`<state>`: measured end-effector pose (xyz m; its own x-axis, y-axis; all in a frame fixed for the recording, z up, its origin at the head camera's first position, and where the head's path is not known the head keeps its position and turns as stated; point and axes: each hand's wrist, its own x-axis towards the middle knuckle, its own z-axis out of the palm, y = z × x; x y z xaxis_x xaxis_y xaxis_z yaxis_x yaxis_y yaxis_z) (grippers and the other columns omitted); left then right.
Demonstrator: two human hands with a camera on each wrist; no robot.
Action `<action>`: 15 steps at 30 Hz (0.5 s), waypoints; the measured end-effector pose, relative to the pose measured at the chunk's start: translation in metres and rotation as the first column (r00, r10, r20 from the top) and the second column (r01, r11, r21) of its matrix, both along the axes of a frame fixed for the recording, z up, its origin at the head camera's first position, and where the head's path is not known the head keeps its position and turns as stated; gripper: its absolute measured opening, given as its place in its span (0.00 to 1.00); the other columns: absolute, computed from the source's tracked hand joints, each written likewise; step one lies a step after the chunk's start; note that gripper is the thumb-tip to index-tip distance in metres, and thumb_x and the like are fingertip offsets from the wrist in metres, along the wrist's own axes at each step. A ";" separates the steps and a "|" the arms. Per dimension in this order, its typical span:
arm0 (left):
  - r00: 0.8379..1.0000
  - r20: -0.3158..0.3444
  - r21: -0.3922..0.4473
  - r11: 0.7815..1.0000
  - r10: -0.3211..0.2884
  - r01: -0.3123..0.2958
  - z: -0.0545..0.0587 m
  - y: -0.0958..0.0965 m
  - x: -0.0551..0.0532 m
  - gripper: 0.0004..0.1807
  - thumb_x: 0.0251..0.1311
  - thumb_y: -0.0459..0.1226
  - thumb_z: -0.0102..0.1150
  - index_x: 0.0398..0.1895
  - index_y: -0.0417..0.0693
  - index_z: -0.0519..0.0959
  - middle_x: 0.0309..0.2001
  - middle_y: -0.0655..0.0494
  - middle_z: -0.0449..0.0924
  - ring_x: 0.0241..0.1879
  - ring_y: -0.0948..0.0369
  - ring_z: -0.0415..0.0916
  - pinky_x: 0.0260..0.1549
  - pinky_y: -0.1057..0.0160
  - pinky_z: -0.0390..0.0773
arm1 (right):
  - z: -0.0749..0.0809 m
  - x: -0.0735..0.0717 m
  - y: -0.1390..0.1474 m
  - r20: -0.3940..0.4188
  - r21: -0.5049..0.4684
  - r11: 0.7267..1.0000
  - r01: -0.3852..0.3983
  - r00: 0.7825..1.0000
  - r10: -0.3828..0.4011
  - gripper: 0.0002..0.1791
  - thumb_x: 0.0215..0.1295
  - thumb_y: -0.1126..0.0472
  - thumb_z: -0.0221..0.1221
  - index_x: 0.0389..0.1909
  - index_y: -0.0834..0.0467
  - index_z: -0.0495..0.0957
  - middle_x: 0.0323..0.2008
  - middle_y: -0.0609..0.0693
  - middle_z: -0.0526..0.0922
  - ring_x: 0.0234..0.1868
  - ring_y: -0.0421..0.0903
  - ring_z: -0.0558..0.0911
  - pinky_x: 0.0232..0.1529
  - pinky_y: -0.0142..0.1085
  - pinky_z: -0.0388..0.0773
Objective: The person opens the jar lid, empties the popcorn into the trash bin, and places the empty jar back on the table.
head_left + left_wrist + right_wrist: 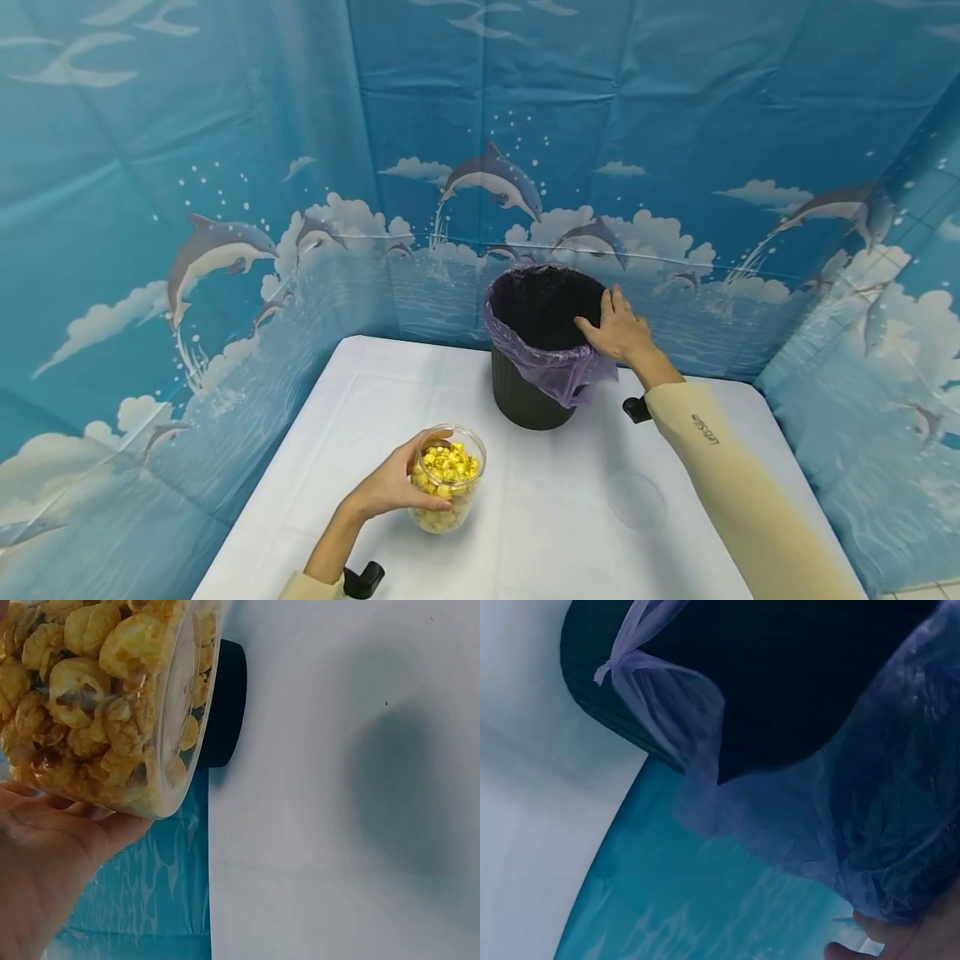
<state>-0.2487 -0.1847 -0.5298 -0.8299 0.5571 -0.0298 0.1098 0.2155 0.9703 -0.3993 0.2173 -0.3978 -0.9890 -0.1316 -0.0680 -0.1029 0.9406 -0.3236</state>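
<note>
A clear plastic jar [442, 517] filled with yellow popcorn [450, 465] is in my left hand [393, 482]. Thumb and fingers curl round its side, and its mouth is uncovered. The left wrist view shows the underside of the jar [176, 742] above the white tabletop. My right hand [621, 327] is at the right rim of a black trash bin [525, 396], its fingers spread and fairly straight. A purple trash bag [551, 371] lines the bin and folds over the rim, with a knotted part [619, 664] hanging outside.
A round clear lid [637, 500] lies on the white table [540, 533], right of the jar. The bin stands toward the table's far edge. Blue curtains with printed dolphins [491, 179] hang behind and at both sides.
</note>
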 end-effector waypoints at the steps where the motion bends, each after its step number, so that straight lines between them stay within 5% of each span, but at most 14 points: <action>1: 1.000 0.001 -0.002 1.000 0.000 0.000 0.000 0.001 0.000 0.55 0.47 0.42 0.83 0.79 0.52 0.61 0.76 0.52 0.65 0.71 0.50 0.67 0.68 0.47 0.70 | -0.001 0.000 0.000 0.003 -0.001 1.000 0.006 1.000 -0.006 0.51 0.80 0.37 0.38 0.80 0.71 0.30 0.81 0.70 0.27 0.82 0.72 0.39 0.78 0.70 0.39; 8: 0.996 -0.077 -0.039 0.998 0.039 -0.042 0.012 0.013 -0.016 0.56 0.46 0.42 0.84 0.79 0.52 0.61 0.77 0.51 0.64 0.72 0.49 0.66 0.70 0.44 0.69 | -0.002 0.002 0.004 0.008 0.032 0.999 0.034 0.999 -0.034 0.51 0.80 0.39 0.41 0.80 0.71 0.30 0.81 0.71 0.28 0.82 0.71 0.38 0.78 0.70 0.34; 11: 0.983 -0.142 -0.065 0.989 0.120 -0.130 0.035 0.018 -0.037 0.56 0.45 0.42 0.84 0.78 0.53 0.62 0.75 0.47 0.65 0.71 0.47 0.68 0.70 0.42 0.71 | -0.002 0.001 0.001 -0.001 0.042 0.998 0.041 0.999 -0.041 0.50 0.80 0.39 0.41 0.80 0.71 0.30 0.82 0.70 0.29 0.82 0.70 0.37 0.79 0.69 0.34; 15: 0.943 -0.218 -0.097 0.956 0.250 -0.276 0.077 0.025 -0.074 0.59 0.45 0.44 0.84 0.80 0.55 0.58 0.75 0.44 0.65 0.72 0.44 0.68 0.69 0.38 0.72 | -0.005 -0.002 -0.004 -0.023 0.047 0.998 0.043 0.999 -0.042 0.50 0.80 0.40 0.43 0.81 0.71 0.32 0.82 0.70 0.31 0.83 0.69 0.38 0.80 0.68 0.35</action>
<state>-0.3226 -0.1601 -0.4527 -0.9421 0.3206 0.0981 0.2230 0.3807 0.8974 -0.4010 0.2130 -0.4024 -0.9949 -0.0863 -0.0517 -0.0687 0.9585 -0.2768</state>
